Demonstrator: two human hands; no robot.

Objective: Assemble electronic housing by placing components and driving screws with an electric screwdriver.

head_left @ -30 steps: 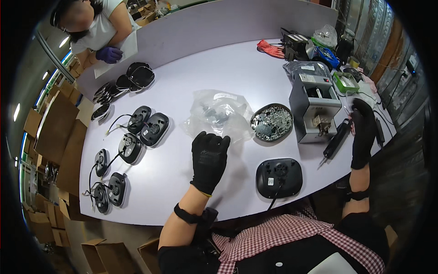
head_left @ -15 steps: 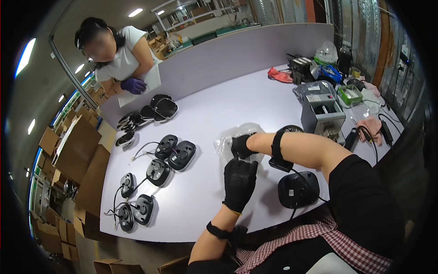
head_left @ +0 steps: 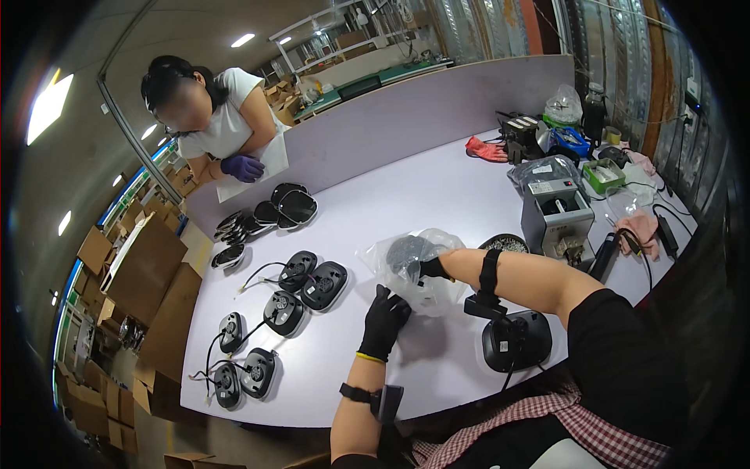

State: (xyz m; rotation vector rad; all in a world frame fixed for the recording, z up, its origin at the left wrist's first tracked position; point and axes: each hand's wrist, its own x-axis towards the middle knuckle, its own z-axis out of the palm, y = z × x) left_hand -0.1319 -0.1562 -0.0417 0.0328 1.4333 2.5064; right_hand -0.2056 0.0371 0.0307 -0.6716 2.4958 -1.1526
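A clear plastic bag (head_left: 441, 295) lies puffed up in the middle of the pale table. My right hand (head_left: 435, 268), in a black glove, reaches into the bag from the right, its fingers hidden by the plastic. A dark grey rounded shape (head_left: 408, 255) shows through the film there; whether it is the glove or an item is unclear. My left hand (head_left: 384, 319), also black-gloved, has its fingers closed at the bag's near left edge. Below my right forearm rests a black rounded housing (head_left: 516, 341) with a cable.
Several black housings with cables (head_left: 283, 313) lie on the left, and mirror-like dark pieces (head_left: 297, 206) behind them. Right of the bag are a bowl of small parts (head_left: 504, 243) and a grey machine (head_left: 558, 223). Across the divider (head_left: 437, 90), a person with a purple glove (head_left: 242, 167) leans.
My left hand has moved left and slightly down, away from my right hand. The bag has spread wider, and the grey shape now shows inside. My right hand has shifted slightly right and down.
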